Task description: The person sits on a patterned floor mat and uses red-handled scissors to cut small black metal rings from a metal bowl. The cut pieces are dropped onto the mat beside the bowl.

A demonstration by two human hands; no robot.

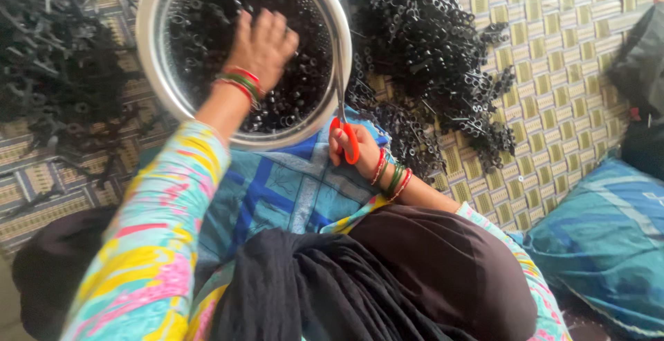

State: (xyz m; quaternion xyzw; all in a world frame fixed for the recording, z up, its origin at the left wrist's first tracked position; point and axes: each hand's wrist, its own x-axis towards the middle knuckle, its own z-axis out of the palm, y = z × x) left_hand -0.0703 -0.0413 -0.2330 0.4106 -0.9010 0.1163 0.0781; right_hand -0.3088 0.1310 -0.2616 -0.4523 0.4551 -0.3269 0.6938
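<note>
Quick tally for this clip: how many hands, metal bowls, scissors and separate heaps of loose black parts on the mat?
Hands: 2, left hand in the colander bowl, right hand holding the scissors
Colander bowl: 1
Scissors: 1
Heaps on the mat: 2, left heap, right heap
Total: 6

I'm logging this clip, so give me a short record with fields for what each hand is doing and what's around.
left hand: reaching into the metal colander, on small black pieces
right hand: gripping orange-handled scissors
beside colander: heaps of black plastic parts
underneath: woven mat, blue cloth
wrists: red and green bangles
</note>
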